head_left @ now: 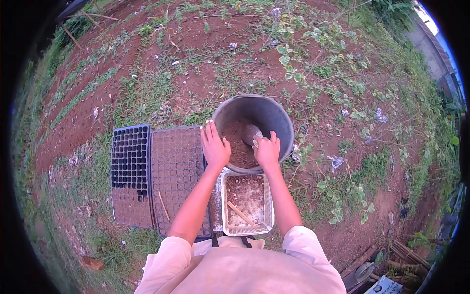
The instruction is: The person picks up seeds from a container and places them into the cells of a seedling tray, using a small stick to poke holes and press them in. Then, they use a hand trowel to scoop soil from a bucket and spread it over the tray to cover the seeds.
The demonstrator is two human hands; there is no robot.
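A dark grey bucket point(289, 128) with brown soil point(238, 147) inside stands in front of me. My right hand point(268, 151) reaches over its near right side, fingers closed round the handle of a scoop point(252, 132). The scoop's rounded, pale grey blade rests against the soil; its handle is mostly hidden by my fingers. My left hand point(215, 148) lies at the bucket's left rim, fingers stretched out and holding nothing. Below the bucket, between my forearms, sits a white plastic basket point(270, 206) with reddish-brown bits and a wooden stick point(241, 213) in it.
Left of my left forearm lies a seedling tray point(177, 161) with soil-filled cells and a thin stick point(164, 206) on top. A second tray point(130, 157) beside it has bare black cells above and soil-filled ones below. Weeds and leafy vines point(338, 196) cover the reddish ground around.
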